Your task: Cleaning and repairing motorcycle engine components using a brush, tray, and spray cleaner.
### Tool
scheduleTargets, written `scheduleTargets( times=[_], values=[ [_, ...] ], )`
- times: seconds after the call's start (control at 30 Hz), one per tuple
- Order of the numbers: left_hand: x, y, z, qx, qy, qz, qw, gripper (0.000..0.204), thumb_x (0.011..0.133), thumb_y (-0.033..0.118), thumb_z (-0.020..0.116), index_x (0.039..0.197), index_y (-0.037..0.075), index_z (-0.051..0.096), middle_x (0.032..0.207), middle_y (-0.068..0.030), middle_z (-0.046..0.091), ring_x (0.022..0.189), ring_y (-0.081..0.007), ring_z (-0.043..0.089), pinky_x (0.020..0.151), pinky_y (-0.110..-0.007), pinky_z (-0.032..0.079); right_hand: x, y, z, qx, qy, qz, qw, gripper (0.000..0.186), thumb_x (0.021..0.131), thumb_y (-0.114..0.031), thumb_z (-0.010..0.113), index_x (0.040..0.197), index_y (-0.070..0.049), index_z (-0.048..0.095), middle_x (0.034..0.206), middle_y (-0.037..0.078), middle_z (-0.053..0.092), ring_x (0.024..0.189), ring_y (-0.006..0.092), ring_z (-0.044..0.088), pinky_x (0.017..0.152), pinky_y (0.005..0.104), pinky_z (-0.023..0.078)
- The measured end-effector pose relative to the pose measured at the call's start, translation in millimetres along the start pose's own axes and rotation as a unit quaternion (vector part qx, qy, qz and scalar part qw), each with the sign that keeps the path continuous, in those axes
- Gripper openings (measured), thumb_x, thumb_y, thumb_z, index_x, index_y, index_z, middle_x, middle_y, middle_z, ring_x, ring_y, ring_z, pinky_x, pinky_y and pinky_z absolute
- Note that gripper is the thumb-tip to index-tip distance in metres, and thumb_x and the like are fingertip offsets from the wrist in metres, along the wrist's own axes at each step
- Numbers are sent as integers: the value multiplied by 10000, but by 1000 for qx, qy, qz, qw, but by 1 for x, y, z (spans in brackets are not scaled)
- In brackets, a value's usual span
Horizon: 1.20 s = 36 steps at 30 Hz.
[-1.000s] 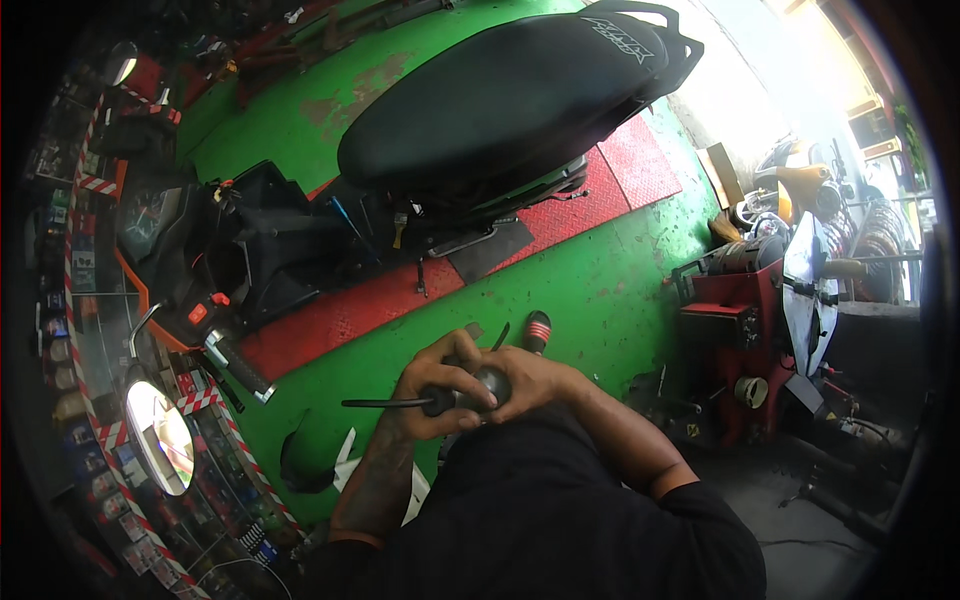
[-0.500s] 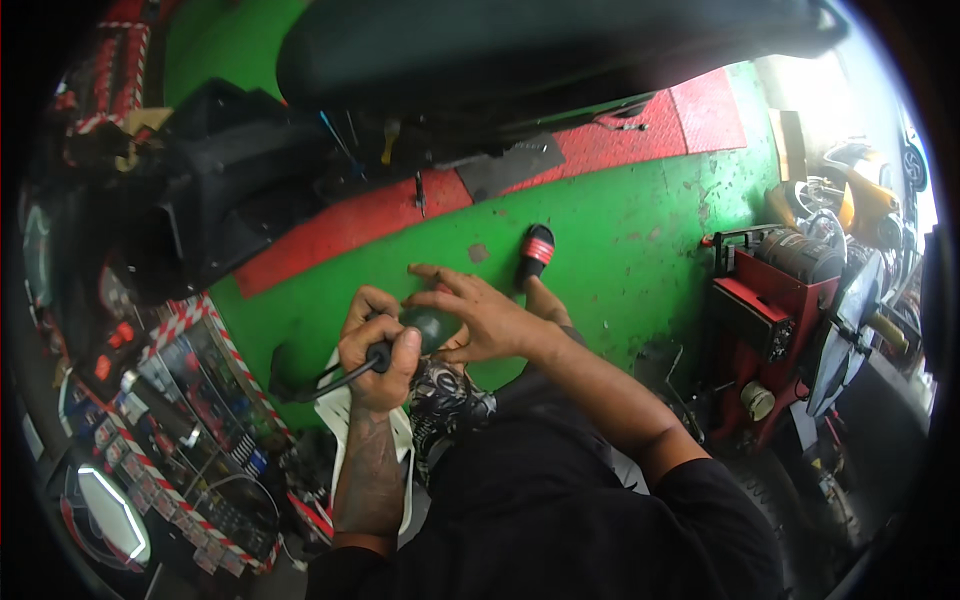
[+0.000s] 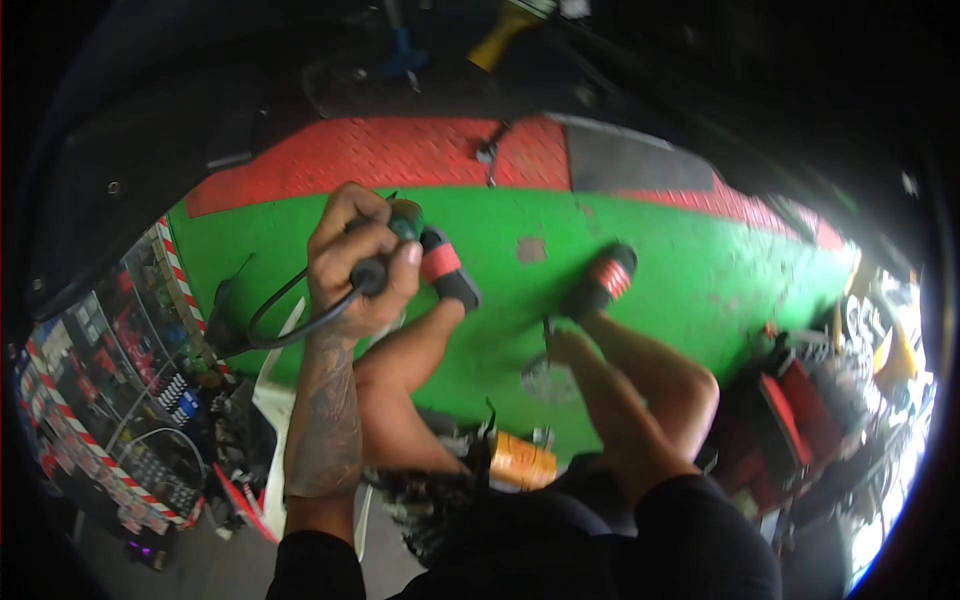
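Head view, only view available.

Change since a second ago: both hands were together on the dark-handled tool in front of the body; now they have split. The left hand [image 3: 360, 262] alone keeps the tool [image 3: 385, 255], raised over the green floor [image 3: 680, 270]. The camera has also tipped further down, so the person's legs and red-strapped sandals [image 3: 447, 268] now fill the middle. Judgement: the two-handed work on the tool looks finished or paused, and the right hand is off after something else.

Left hand: closed in a fist around the tool's black grip; green end of the tool pokes out at the far side of the fist. A black cable [image 3: 285, 320] loops out of the near side, curving left.

Right hand [image 3: 568, 347]: low, near the floor, just near of the right sandal, well right of the tool. Fingers look curled around a thin dark piece, too small to identify; cannot tell grip for certain.
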State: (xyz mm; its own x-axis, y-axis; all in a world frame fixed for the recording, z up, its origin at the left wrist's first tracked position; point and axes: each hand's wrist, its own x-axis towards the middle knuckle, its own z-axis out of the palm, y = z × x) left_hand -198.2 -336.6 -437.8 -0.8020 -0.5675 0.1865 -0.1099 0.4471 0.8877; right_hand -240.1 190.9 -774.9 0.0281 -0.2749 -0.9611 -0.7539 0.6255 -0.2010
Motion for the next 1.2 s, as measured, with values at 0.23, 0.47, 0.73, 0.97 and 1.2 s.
scheduleTargets(
  times=[0.23, 0.47, 0.73, 0.97, 1.2],
  values=[
    [-27, -73, -69, 69, 4, 82, 994, 216, 750, 69, 735, 683, 13, 537, 823, -132, 523, 620, -167, 483, 531, -281, 361, 101, -101, -72, -122, -113, -80, 983, 435, 1023, -395, 535, 1358, -142, 647, 1369, 150, 651, 1137, 353, 690, 975, 560, 528],
    [-14, -47, -79, 92, 19, 123, 988, 225, 733, 115, 738, 674, 17, 544, 800, -129, 501, 661, -152, 447, 547, -291, 340, 148, -175, -148, -155, -256, -134, 945, 480, 996, -420, 584, 1378, -135, 641, 1407, 151, 631, 1140, 348, 687, 972, 562, 527],
    [5, -50, -57, -1, -19, 187, 982, 262, 797, 142, 726, 675, -15, 555, 808, -87, 501, 709, -158, 467, 610, -313, 354, 87, -259, -279, -70, -213, -176, 959, 649, 907, -489, 706, 1437, -128, 608, 1481, 128, 591, 1187, 323, 664, 987, 553, 516],
    [5, -27, -42, -115, -119, 166, 972, 289, 837, 196, 716, 678, -11, 594, 873, -62, 498, 773, -146, 486, 681, -316, 395, -148, -217, -389, -56, 351, -143, 924, 766, 823, -490, 767, 1438, -81, 564, 1354, 190, 651, 1254, 367, 621, 1060, 435, 502],
    [3, 0, -2, -269, -252, 126, 921, 294, 887, 221, 685, 694, 0, 672, 898, -46, 521, 840, -123, 532, 751, -305, 441, -126, -217, -368, 335, 294, -589, 674, 885, 772, -290, 909, 1497, -67, 454, 1234, 102, 633, 1089, 185, 636, 904, 367, 549]
  ],
)
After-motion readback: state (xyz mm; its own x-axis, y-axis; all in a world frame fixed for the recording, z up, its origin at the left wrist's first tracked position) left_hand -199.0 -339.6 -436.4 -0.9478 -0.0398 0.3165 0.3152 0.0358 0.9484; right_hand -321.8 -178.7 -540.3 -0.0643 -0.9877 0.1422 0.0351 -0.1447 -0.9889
